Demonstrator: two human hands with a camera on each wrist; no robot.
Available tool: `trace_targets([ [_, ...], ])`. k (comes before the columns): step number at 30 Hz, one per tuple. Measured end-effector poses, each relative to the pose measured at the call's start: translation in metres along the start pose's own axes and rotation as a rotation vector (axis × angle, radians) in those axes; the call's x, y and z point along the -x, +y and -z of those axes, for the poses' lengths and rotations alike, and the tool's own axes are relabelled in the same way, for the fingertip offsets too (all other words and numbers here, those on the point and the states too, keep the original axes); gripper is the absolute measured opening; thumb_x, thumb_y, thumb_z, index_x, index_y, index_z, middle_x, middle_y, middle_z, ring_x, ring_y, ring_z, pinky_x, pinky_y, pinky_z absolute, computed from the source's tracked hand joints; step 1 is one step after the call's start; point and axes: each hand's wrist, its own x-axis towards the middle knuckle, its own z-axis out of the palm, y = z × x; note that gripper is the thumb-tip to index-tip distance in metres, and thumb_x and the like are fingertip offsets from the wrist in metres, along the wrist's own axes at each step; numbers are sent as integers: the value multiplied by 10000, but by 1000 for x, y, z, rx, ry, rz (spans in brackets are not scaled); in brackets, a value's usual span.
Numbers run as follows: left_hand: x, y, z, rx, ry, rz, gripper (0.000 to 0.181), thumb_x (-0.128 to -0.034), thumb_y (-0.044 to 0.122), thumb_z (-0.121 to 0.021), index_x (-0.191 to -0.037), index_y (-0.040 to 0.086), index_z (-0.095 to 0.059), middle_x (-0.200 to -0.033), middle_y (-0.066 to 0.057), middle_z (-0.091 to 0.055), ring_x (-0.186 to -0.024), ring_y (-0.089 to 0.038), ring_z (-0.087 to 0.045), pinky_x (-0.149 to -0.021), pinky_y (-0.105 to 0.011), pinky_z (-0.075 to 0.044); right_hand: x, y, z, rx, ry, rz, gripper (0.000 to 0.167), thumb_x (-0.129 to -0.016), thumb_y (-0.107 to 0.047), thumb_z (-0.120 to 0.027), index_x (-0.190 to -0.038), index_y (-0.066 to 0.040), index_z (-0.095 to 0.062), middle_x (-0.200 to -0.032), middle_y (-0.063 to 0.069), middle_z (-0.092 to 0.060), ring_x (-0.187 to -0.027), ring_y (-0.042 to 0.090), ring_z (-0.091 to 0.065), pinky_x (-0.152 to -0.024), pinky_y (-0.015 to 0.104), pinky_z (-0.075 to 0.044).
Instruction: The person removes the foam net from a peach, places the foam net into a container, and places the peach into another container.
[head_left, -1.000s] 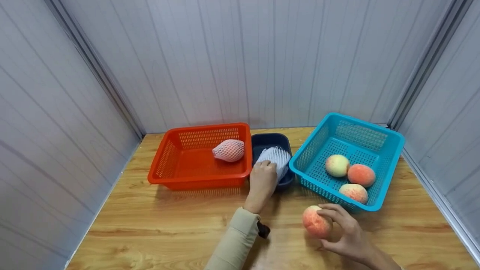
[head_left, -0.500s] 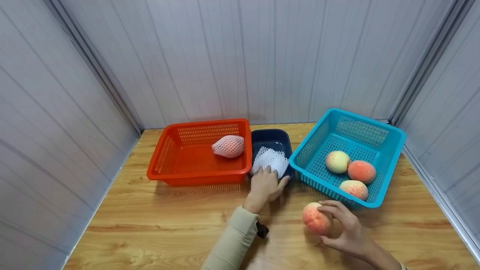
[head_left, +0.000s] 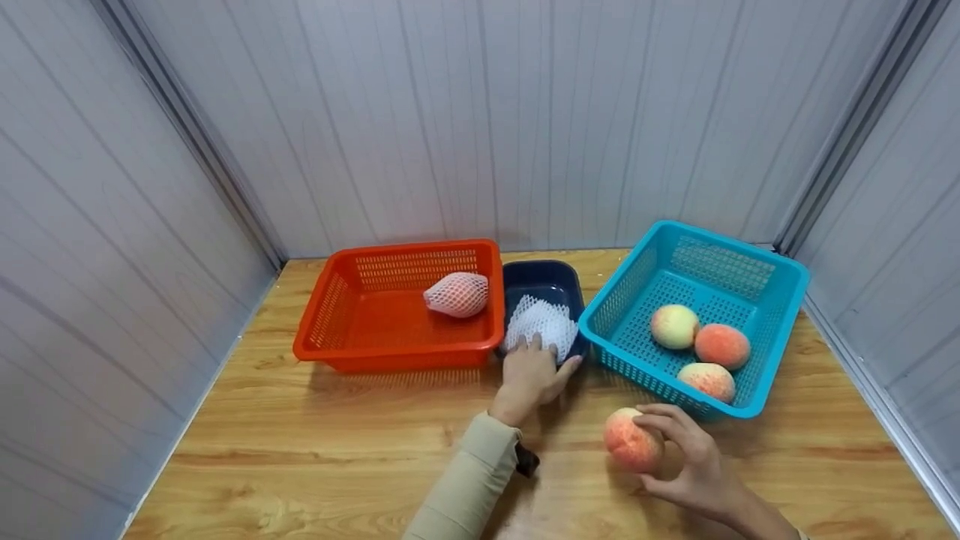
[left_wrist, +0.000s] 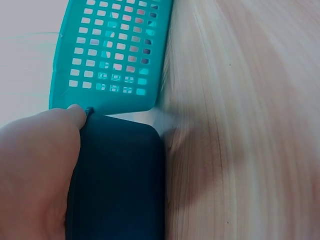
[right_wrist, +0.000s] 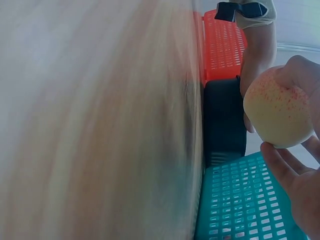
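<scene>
Peach [head_left: 628,444], near-round, long axis unclear, pinched by right hand [head_left: 699,466]

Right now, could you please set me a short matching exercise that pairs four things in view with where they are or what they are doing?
1. Netted peach
2. White foam netting
3. Three loose peaches
4. Right hand

A. In the navy tray
B. Holding a bare peach
C. In the turquoise basket
D. In the red basket

Pairs: 1-D, 2-A, 3-C, 4-B
</scene>
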Motion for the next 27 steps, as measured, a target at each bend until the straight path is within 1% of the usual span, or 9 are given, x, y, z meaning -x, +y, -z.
trace_targets([
  [2, 0, 0, 2, 1, 0, 1, 771, -950, 697, -182, -1396, 183, -544, -1482, -128, -416, -1344, -331, -391, -1115, -455, -254, 0, 0, 0, 4, 3, 4, 842, -497, -5, -937, -1255, -109, -586, -1270, 106, -538, -1121, 150, -518, -816, 140, -474],
  [8, -1, 1, 3, 9, -12, 17, 771, -944, 706, -198, -1394, 187, -549, -1483, -134, -413, -1368, -346, -350, -1100, -471, -281, -5, -3, -1, 13, 40, 83, 851, -407, 67, -905, -1200, -11, -605, -1200, 204, -555, -1080, 191, -538, -761, 145, -484],
  [9, -1, 1, 3, 8, -11, 16, 771, -945, 704, -200, -1391, 183, -552, -1481, -137, -415, -1368, -347, -349, -1099, -471, -282, -6, -4, -1, 12, 45, 86, 846, -398, 77, -897, -1190, 3, -608, -1190, 217, -558, -1075, 200, -541, -756, 149, -487],
  [12, -1, 0, 1, 7, 10, 6, 769, -946, 702, -212, -1370, 172, -574, -1464, -143, -436, -1349, -341, -381, -1101, -462, -280, -6, -6, 0, 4, 36, 56, 844, -410, 74, -904, -1195, -8, -607, -1196, 211, -553, -1077, 180, -535, -745, 150, -490],
  [16, 1, -2, -2, 13, 76, -40, 737, -953, 684, -263, -1321, 150, -613, -1394, -153, -509, -1267, -342, -472, -1098, -461, -286, -6, -5, 4, -13, 5, 21, 839, -468, 31, -925, -1235, -47, -592, -1235, 175, -541, -1103, 150, -522, -766, 159, -496],
  [20, 4, -5, -3, 50, 174, -83, 677, -949, 661, -357, -1207, 120, -673, -1216, -147, -595, -1117, -326, -538, -1003, -458, -395, -10, -2, 10, -17, 11, 29, 837, -487, 8, -922, -1251, -69, -588, -1263, 145, -547, -1140, 169, -514, -855, 159, -467],
  [22, 5, -8, -3, 81, 220, -101, 635, -942, 643, -416, -1141, 106, -692, -1132, -135, -595, -1054, -310, -528, -944, -444, -429, -13, 0, 14, -4, 20, 53, 840, -479, 5, -913, -1252, -66, -591, -1266, 136, -555, -1150, 187, -518, -877, 152, -450],
  [24, 6, -10, -3, 125, 252, -121, 582, -933, 611, -485, -1105, 95, -693, -1082, -121, -575, -1012, -294, -499, -907, -430, -433, -16, 1, 18, 6, 24, 76, 843, -470, 15, -901, -1251, -52, -592, -1262, 141, -560, -1153, 203, -521, -895, 152, -436],
  [27, 8, -14, -3, 180, 291, -152, 506, -926, 543, -566, -1130, 91, -665, -1093, -99, -550, -1008, -274, -465, -901, -413, -424, -22, -1, 26, 31, 15, 71, 850, -467, 19, -902, -1255, -59, -594, -1264, 129, -568, -1152, 195, -526, -919, 142, -414],
])
